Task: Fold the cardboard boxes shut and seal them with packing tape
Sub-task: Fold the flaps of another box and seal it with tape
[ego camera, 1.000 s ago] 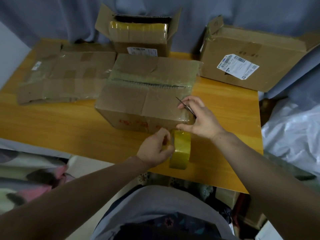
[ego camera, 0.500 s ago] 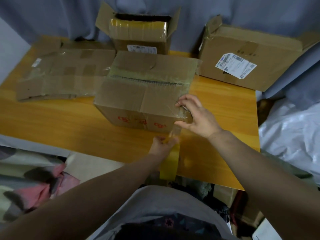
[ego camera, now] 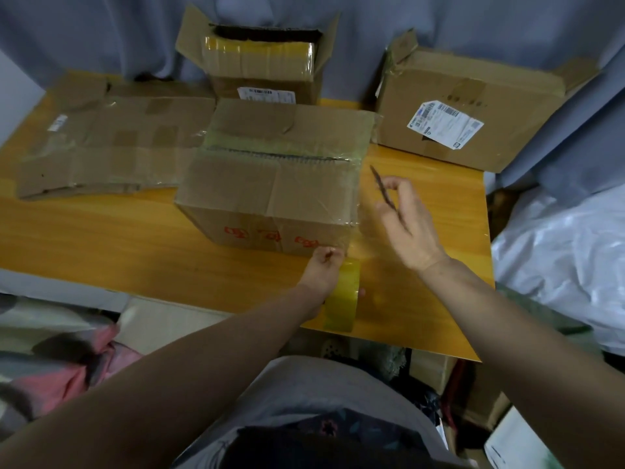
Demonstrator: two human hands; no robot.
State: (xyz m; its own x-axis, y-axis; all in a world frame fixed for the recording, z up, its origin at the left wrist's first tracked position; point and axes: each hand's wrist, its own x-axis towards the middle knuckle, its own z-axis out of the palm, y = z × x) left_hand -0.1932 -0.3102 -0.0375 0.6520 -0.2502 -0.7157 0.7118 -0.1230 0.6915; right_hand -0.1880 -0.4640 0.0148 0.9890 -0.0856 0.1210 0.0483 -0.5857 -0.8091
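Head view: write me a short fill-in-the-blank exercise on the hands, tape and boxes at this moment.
The roll gripped by the left hand holds packing ___.
The right hand holds a thin dark tool off the ___ side of the middle box.
The back box has its top flaps ___.
The flattened cardboard lies at the ___ end of the table.
Missing words: tape; right; open; left.
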